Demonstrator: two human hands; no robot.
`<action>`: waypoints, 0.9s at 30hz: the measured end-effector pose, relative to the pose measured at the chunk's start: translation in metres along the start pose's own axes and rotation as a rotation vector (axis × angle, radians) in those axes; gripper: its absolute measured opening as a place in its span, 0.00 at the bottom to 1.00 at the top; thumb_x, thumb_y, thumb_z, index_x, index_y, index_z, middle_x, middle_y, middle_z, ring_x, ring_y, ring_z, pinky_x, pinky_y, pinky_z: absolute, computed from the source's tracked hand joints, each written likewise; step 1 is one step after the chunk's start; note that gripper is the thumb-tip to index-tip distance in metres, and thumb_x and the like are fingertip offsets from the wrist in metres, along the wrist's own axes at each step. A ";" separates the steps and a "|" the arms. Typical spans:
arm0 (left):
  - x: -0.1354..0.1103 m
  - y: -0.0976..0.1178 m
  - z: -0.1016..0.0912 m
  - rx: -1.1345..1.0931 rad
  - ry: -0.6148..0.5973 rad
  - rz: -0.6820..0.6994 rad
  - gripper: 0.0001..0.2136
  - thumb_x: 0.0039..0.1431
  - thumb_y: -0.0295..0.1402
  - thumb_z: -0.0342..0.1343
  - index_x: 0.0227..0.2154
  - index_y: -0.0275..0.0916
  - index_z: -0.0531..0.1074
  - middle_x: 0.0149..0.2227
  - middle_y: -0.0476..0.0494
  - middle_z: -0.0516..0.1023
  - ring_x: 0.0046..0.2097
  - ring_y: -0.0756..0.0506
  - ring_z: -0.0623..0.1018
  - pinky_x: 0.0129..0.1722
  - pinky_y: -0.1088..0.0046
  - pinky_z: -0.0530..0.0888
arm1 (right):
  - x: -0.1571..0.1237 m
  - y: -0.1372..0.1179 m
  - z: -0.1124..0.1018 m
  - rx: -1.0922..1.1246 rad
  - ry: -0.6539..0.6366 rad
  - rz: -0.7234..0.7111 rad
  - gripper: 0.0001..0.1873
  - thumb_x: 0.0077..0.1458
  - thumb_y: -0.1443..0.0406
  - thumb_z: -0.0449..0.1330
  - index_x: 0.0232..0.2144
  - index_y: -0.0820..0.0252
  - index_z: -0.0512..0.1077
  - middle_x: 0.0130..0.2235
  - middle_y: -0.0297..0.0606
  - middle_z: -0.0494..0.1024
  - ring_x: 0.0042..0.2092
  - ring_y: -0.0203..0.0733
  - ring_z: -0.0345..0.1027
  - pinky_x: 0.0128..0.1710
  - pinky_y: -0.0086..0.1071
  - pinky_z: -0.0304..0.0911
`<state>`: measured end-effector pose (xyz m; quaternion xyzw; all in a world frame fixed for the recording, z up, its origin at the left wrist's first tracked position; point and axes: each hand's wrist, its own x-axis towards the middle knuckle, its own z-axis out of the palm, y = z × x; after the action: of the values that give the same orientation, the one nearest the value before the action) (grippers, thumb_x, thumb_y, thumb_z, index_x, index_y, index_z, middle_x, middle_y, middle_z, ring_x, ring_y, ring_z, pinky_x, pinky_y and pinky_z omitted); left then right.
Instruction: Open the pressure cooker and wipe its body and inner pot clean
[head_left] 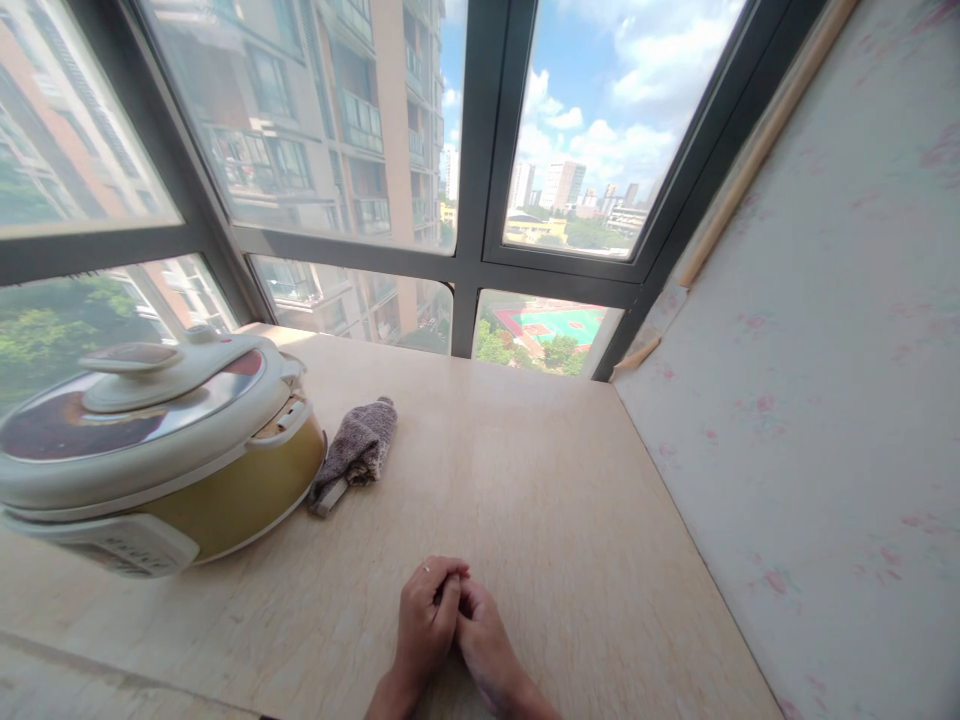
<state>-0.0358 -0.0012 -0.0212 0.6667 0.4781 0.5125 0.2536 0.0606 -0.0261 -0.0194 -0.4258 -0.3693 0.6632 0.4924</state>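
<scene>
My left hand (424, 620) and my right hand (484, 630) rest together on the light wooden counter (525, 480), near its front edge. The fingers of both hands are curled and pressed against each other, and nothing shows inside them. A ring sits on a left finger. A folded grey-brown cloth (356, 450) lies on the counter, well beyond my left hand. To the left stands a yellow and white electric cooker (157, 450) with its lid closed.
Large windows with dark frames (476, 200) run along the back of the counter, showing buildings and sky. A pale wall with faint pink flecks (825, 400) borders the counter on the right.
</scene>
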 end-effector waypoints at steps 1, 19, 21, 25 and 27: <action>0.000 0.000 0.000 -0.002 -0.003 -0.001 0.12 0.61 0.29 0.49 0.31 0.39 0.78 0.29 0.44 0.82 0.32 0.46 0.81 0.32 0.72 0.78 | 0.000 0.001 0.000 0.000 0.001 -0.001 0.17 0.53 0.53 0.66 0.37 0.60 0.79 0.37 0.42 0.81 0.42 0.46 0.75 0.49 0.39 0.66; -0.001 -0.001 0.000 -0.004 0.005 -0.005 0.12 0.60 0.29 0.49 0.31 0.39 0.79 0.30 0.42 0.82 0.31 0.46 0.81 0.32 0.71 0.78 | 0.000 -0.003 0.002 -0.008 -0.022 -0.002 0.18 0.53 0.51 0.66 0.37 0.60 0.79 0.38 0.43 0.81 0.42 0.46 0.75 0.50 0.40 0.66; -0.001 -0.002 0.000 -0.002 0.000 -0.011 0.12 0.61 0.29 0.49 0.31 0.39 0.79 0.30 0.42 0.82 0.32 0.46 0.81 0.33 0.71 0.78 | 0.000 -0.002 0.002 -0.001 -0.021 -0.001 0.18 0.53 0.52 0.66 0.38 0.60 0.79 0.38 0.43 0.81 0.43 0.46 0.75 0.51 0.40 0.66; -0.001 -0.002 0.000 -0.002 -0.004 -0.015 0.12 0.61 0.29 0.49 0.31 0.39 0.79 0.30 0.43 0.82 0.32 0.46 0.81 0.33 0.71 0.78 | 0.000 -0.001 0.001 0.010 -0.016 0.002 0.17 0.53 0.52 0.67 0.38 0.59 0.79 0.39 0.43 0.81 0.43 0.46 0.75 0.52 0.41 0.65; -0.001 -0.002 0.000 -0.003 -0.003 -0.016 0.12 0.61 0.29 0.49 0.31 0.39 0.79 0.30 0.43 0.82 0.32 0.46 0.81 0.33 0.71 0.78 | 0.000 -0.001 0.001 0.011 -0.013 0.004 0.17 0.53 0.52 0.67 0.38 0.59 0.79 0.39 0.43 0.81 0.43 0.46 0.75 0.52 0.41 0.65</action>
<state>-0.0364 -0.0012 -0.0231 0.6633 0.4821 0.5101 0.2596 0.0605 -0.0258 -0.0182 -0.4194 -0.3681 0.6690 0.4910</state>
